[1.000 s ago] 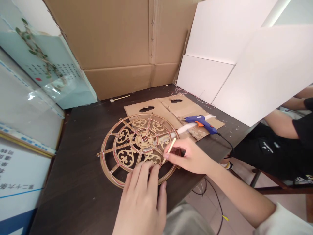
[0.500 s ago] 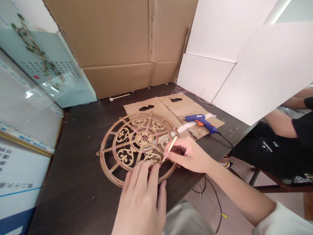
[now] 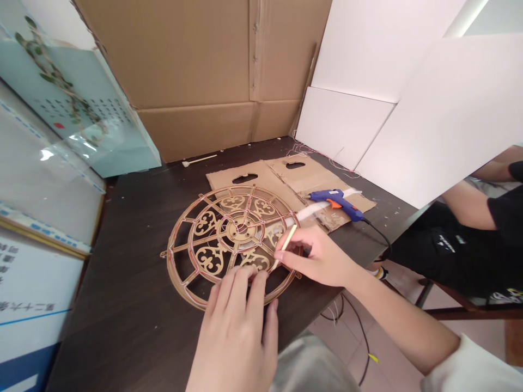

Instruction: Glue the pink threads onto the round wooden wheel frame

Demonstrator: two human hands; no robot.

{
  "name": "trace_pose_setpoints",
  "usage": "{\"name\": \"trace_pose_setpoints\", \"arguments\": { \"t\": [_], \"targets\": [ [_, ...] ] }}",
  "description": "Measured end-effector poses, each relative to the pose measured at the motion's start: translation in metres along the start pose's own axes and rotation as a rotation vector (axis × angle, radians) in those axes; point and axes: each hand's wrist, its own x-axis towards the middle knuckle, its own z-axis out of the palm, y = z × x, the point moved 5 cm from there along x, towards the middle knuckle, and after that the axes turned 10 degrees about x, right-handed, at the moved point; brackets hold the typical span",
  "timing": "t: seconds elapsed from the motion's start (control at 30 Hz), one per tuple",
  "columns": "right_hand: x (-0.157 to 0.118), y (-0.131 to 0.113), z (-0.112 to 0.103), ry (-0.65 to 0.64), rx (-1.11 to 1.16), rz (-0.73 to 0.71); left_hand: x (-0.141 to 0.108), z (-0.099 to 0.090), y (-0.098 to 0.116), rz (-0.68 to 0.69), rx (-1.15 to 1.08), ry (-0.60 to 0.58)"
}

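A round wooden openwork frame [image 3: 183, 282] lies on the dark table, with scrolled cut-outs between its spokes and pink-red and white wires running along its rings. My left hand [image 3: 237, 321] reaches over its near edge, fingers bent down onto the rim and thumb at the side, gripping it there. In my right hand [image 3: 316, 256] a thin pale wooden stick [image 3: 290, 238] is pinched between thumb and fingers. Its lower tip touches or nearly touches the near right part of the frame, close to my left fingertips. The exact contact is too small to make out.
A blue hot glue gun [image 3: 339, 202] rests on a cardboard sheet [image 3: 269, 174] behind the frame, its black cord hanging off the right edge. Another stick [image 3: 202, 159] lies at the back. Cardboard [image 3: 196, 54] and white panels [image 3: 343, 125] stand behind. A person in black [image 3: 449, 245] sits at right.
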Motion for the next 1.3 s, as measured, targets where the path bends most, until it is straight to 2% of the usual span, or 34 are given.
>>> {"name": "trace_pose_setpoints", "arguments": {
  "t": [0.27, 0.8, 1.3],
  "targets": [
    [0.0005, 0.0, 0.0005, 0.019, 0.006, 0.02, -0.0006, 0.0009, -0.0007, 0.015, 0.003, -0.011],
    [0.0005, -0.0037, 0.0004, 0.033, -0.124, -0.034, 0.0003, -0.0014, 0.0008, 0.002, -0.003, -0.007],
    [0.0021, -0.0062, 0.0016, 0.007, -0.172, -0.055, 0.0013, -0.0003, 0.0002, 0.012, 0.003, -0.004]
  ]
}}
